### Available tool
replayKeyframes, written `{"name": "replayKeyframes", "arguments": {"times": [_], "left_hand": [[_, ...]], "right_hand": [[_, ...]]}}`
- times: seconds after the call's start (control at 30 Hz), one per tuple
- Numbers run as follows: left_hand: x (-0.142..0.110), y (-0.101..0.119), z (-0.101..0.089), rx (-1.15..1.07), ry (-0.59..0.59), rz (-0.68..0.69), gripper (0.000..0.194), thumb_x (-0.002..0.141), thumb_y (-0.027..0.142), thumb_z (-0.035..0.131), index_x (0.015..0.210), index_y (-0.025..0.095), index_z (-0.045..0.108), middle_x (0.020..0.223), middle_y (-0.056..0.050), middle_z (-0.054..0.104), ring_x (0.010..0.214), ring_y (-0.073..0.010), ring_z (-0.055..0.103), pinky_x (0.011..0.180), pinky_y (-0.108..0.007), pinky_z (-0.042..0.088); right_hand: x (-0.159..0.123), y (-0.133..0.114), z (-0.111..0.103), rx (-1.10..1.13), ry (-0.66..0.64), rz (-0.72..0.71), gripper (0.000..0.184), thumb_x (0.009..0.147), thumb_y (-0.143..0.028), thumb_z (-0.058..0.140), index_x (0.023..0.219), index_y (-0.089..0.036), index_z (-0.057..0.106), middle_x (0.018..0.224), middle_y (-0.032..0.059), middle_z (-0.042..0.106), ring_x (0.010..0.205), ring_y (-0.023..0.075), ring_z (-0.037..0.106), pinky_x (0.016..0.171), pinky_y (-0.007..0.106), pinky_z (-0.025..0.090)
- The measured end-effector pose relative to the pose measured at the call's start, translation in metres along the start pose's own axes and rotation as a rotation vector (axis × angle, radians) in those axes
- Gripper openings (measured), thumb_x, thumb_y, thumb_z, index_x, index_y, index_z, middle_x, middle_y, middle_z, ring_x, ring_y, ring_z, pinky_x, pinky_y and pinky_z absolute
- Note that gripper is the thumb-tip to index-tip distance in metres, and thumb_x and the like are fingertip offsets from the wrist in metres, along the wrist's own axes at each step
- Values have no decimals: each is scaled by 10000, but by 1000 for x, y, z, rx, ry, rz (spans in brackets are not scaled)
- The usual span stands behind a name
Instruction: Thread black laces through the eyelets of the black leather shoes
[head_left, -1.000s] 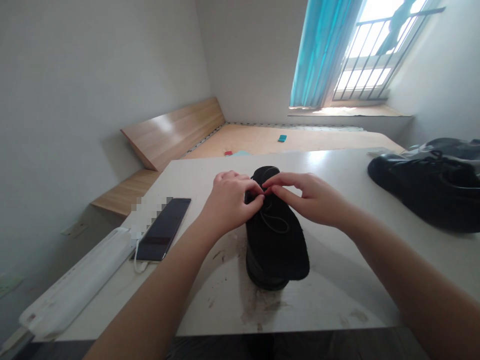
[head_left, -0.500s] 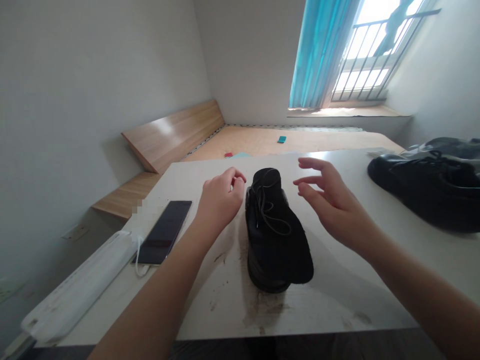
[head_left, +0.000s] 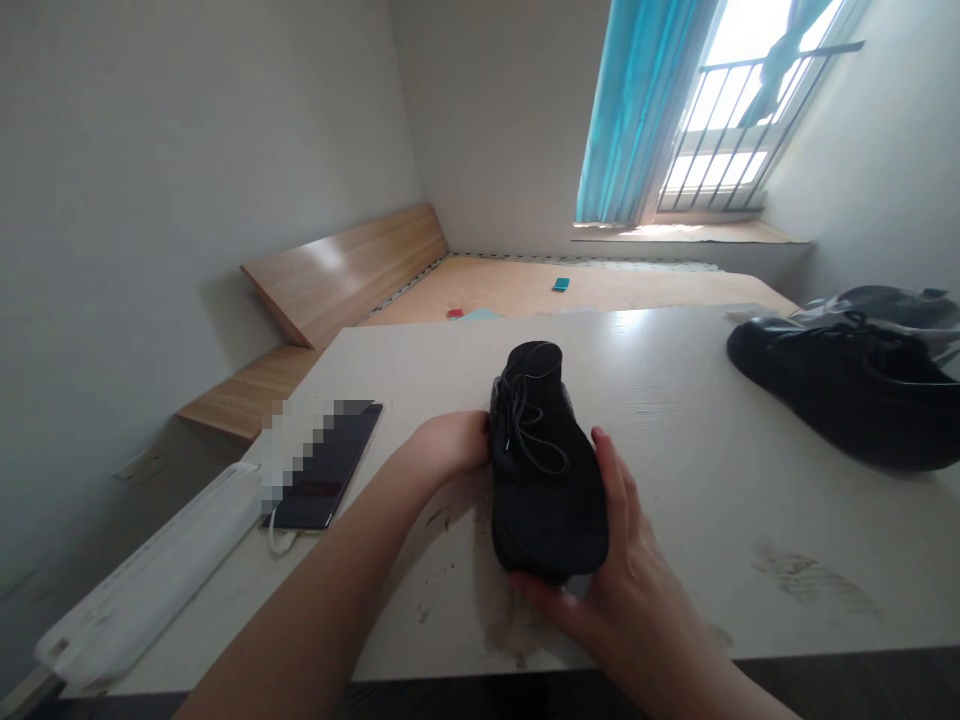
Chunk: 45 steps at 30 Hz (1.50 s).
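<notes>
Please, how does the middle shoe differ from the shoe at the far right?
The middle shoe has a dull, ribbed surface facing up; the far-right shoe has a smooth, glossy toe.
The middle shoe is between the two hands; the far-right shoe is untouched.
Both are black, have laces and are on the white table.

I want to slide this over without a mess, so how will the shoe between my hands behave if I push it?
The black shoe will probably slide rather than roll, as it sits upright lengthwise on the table. Its fabric-looking upper may give a little under pressing, and the loose lace on top will likely flop about.
</notes>
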<state>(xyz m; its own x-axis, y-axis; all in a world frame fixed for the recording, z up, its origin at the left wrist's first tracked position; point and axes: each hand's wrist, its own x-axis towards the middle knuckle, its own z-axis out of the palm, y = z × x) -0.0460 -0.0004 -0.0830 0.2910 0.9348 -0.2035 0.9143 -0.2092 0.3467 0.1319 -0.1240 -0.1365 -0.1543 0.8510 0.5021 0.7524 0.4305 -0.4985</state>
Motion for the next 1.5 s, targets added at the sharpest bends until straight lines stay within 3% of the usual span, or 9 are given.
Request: {"name": "replayKeyframes", "arguments": {"times": [0.17,0.27,0.37,0.57,0.77,0.93,1.07,1.3,1.5], "left_hand": [[1,-1,-2,53,-37,-73,334,843,310,456,1003,189,723,1105,-146,733,998,-293,684,828,-360,507],[1,0,-2,79,-38,-100,382,859,312,390,1026,180,707,1095,-168,728,991,-321,683,804,-395,509],[0,1,-2,91,-44,-96,384,862,316,375,1039,194,694,1111,-151,725,1013,-313,678,804,-377,506],[-1,2,0,103,-49,-82,389,872,317,358,1054,183,675,1120,-160,719,1028,-319,671,814,-380,500],[2,-1,2,102,-65,-66,375,868,312,356,1044,197,665,1115,-151,719,1022,-311,671,814,-380,502],[1,2,0,103,-84,-69,367,866,300,355,1047,196,657,1112,-148,720,1005,-317,674,799,-392,506],[0,4,-1,105,-85,-75,355,872,294,350,1033,198,651,1108,-141,722,999,-309,674,794,-392,508],[6,-2,8,88,-60,-59,376,893,306,332,1039,186,657,1083,-164,728,984,-326,683,773,-391,505],[8,-5,10,71,-47,-38,386,890,301,343,1119,200,638,1143,-144,716,1010,-319,680,799,-381,502]], "right_hand": [[12,16,-7,-110,33,-27,1047,812,-457,617,1562,-179,-58,1582,223,205,1412,418,326,1033,622,431],[16,42,-24,-179,5,35,767,845,-431,549,1489,-150,243,1410,233,479,1265,391,524,938,548,516],[24,67,-37,-243,-66,147,451,868,-469,487,1211,-176,507,1059,178,673,1021,363,657,810,498,551],[60,85,-32,-323,-182,145,529,839,-513,454,1187,-125,545,1049,202,685,1028,393,645,824,528,517],[139,97,6,-93,-277,292,680,774,-452,572,1370,-152,441,1279,194,615,1162,372,595,933,512,482],[196,102,55,21,-259,274,792,761,-612,612,1341,-110,415,1323,226,569,1217,337,552,960,455,471],[231,83,100,97,-291,214,752,780,-623,610,1316,-130,423,1319,205,581,1198,320,562,965,429,462],[269,29,172,131,-299,175,758,841,-666,507,1344,-117,370,1417,201,495,1273,321,490,1038,425,386],[277,21,187,110,-310,140,802,876,-674,431,1402,-81,311,1461,210,448,1324,314,439,1099,410,302]]}}
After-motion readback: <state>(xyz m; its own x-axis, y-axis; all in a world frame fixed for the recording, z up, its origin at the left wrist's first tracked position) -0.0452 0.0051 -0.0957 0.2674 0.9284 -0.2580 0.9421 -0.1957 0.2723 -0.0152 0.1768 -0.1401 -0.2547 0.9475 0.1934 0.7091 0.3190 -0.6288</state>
